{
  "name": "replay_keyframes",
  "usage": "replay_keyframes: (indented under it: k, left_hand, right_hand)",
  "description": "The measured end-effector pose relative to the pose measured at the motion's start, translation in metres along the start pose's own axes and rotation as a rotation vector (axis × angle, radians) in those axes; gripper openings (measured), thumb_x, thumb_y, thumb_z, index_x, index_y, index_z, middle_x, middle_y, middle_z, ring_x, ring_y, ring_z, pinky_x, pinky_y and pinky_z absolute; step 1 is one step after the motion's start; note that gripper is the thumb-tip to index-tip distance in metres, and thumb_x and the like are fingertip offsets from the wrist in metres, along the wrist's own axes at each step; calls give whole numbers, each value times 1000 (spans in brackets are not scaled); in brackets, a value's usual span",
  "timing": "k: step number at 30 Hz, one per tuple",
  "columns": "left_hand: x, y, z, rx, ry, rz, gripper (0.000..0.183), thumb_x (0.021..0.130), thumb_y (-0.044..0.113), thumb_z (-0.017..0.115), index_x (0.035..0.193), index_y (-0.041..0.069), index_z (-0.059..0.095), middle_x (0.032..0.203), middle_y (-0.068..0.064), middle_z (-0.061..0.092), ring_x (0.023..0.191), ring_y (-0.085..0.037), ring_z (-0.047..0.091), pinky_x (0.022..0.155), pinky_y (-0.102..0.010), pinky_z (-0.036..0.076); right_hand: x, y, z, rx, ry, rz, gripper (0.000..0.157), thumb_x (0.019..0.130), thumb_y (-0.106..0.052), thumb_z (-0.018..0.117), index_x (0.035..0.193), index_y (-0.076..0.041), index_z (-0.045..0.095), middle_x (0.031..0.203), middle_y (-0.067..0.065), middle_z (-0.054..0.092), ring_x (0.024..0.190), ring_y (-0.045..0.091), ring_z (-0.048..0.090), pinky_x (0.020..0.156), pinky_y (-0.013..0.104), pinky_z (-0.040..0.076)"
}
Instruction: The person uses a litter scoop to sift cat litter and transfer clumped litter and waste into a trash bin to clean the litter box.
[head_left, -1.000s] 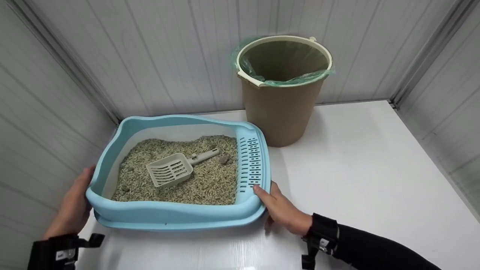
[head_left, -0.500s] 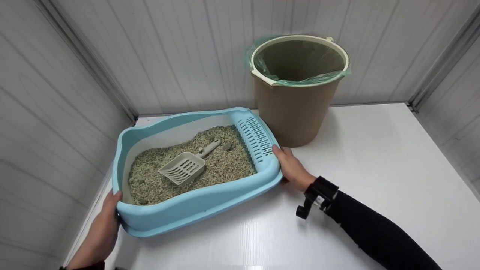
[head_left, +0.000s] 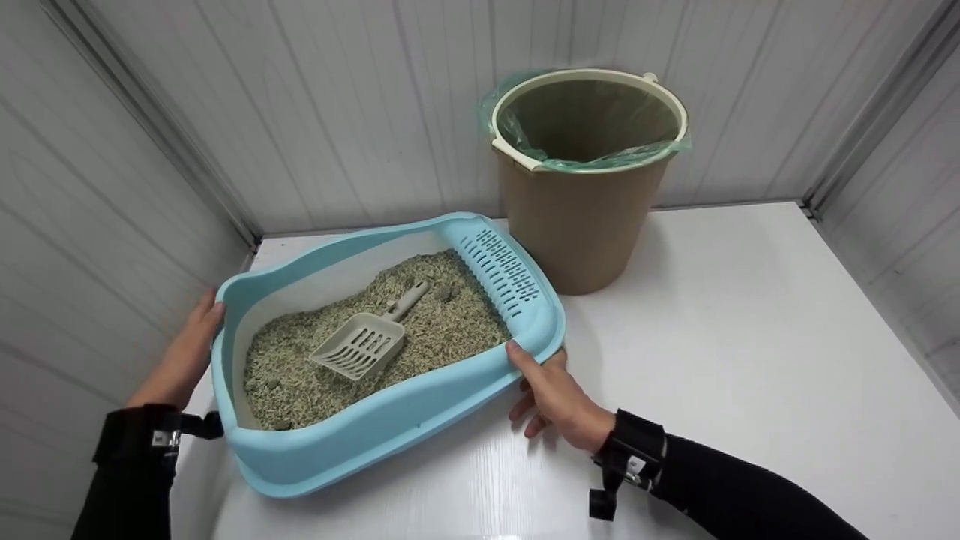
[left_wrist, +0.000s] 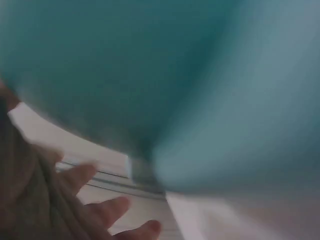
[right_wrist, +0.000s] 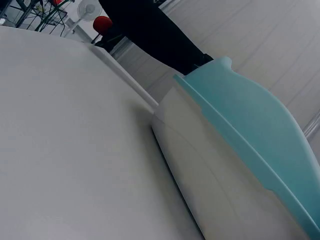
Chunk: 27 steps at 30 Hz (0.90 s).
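A white table (head_left: 720, 337) is supporting the blue tray (head_left: 375, 420), its long axis slanting from near left to far right, slotted end facing the brown bin (head_left: 585, 232). The right hand (head_left: 559, 397) is gripping its near right corner, fingers partly hiding underneath; the left hand (head_left: 180, 356), blurring in its wrist view, is touching the left end, fingers outstretched.

No text or number can be read.
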<state>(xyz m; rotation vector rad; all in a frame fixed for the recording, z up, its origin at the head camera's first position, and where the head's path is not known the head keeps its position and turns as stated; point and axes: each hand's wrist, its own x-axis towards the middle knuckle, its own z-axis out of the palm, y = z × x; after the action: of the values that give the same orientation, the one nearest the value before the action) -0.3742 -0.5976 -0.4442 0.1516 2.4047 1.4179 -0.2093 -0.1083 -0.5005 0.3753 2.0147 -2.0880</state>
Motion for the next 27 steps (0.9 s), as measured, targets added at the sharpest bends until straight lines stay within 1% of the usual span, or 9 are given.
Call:
replay_keyframes:
  k: [2,5,7,9,12,17,22,25,27]
  left_hand:
    - [2,-6,-2,-2,-17,18,87,115,70,25,178,22,-12,184,-21,-2,167,-46,7,119,-71,38]
    - [-6,-13,0,-10,-5,54,83,118,65,25,179,14,1,177,-22,18,158,-38,27,117,-59,40]
    - [-12,-15,7,5,24,117,78,121,56,25,175,3,7,169,-23,25,152,-35,31,122,-57,36]
    - [-23,-12,15,7,23,121,74,123,50,27,173,1,5,171,-26,19,154,-40,26,122,-72,29]
    - [-44,-7,29,41,10,120,68,124,43,28,169,-2,5,167,-29,18,151,-44,30,118,-75,35]
    - [-78,-3,46,87,-26,101,51,124,38,26,156,-3,24,151,-21,35,132,-21,56,106,-48,56]
    - [-78,-6,43,-26,44,200,54,125,34,23,151,-7,47,138,-16,60,112,-13,74,92,-30,64]
    - [-58,-3,38,-41,50,216,62,125,42,20,172,5,31,152,-19,56,123,-6,67,102,-22,56]
    - [-45,0,38,-61,-26,195,64,123,49,18,179,18,17,168,-21,42,139,-7,56,114,-25,46]
  right_hand:
    - [5,0,1,-15,-9,-9,91,111,-64,58,160,-3,10,87,19,64,63,23,69,44,31,54]
    - [19,-3,-6,-30,-29,-19,76,112,-61,57,150,-3,24,80,15,65,66,23,70,47,31,55]
    - [31,-9,-15,-13,-42,-18,65,113,-60,56,141,-6,32,86,16,66,72,25,70,49,31,56]
    - [44,-15,-21,14,-43,-20,61,114,-59,55,140,-7,36,92,16,68,77,27,70,52,32,57]
    - [63,-24,-29,52,-13,-42,59,116,-57,52,143,-6,37,97,16,68,79,28,69,58,34,60]
    - [79,-34,-34,-25,123,-88,78,117,-61,46,165,-1,31,131,24,62,101,32,71,81,43,64]
    - [47,-32,-21,-159,141,-143,91,116,-63,47,172,5,22,173,29,32,152,41,46,121,54,46]
    - [17,-25,-3,-141,44,-182,93,115,-60,52,173,3,16,175,33,24,156,47,41,120,60,46]
    - [1,-20,9,-108,-16,-201,95,114,-56,58,174,1,10,175,33,22,154,47,42,116,61,51]
